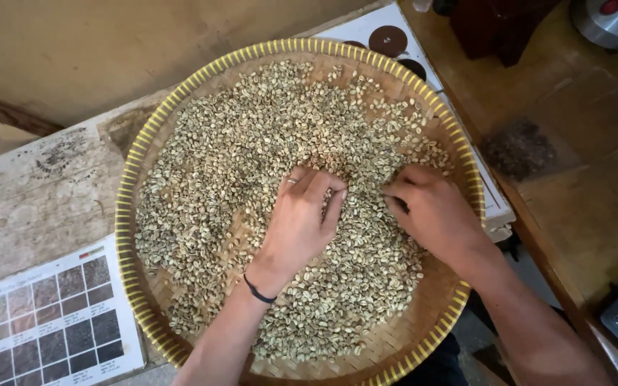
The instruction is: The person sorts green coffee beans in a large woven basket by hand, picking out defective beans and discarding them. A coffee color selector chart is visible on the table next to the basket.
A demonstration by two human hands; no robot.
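A round woven bamboo tray (180, 114) has a matt, ribbed weave and a yellow-bound rim. It carries pale green unroasted coffee beans (252, 143), dry and dull-skinned. The left hand (302, 218) wears a thin metal ring (292, 181) and a dark cord wristband (257, 292). The surface (37, 193) under the tray is rough, worn, stained wood. A printed paper chart (51, 322) of grey-brown squares looks smooth and faintly glossy. At the right stands a brown wooden table (581, 179), smoother, with a shiny metal vessel (609, 21).
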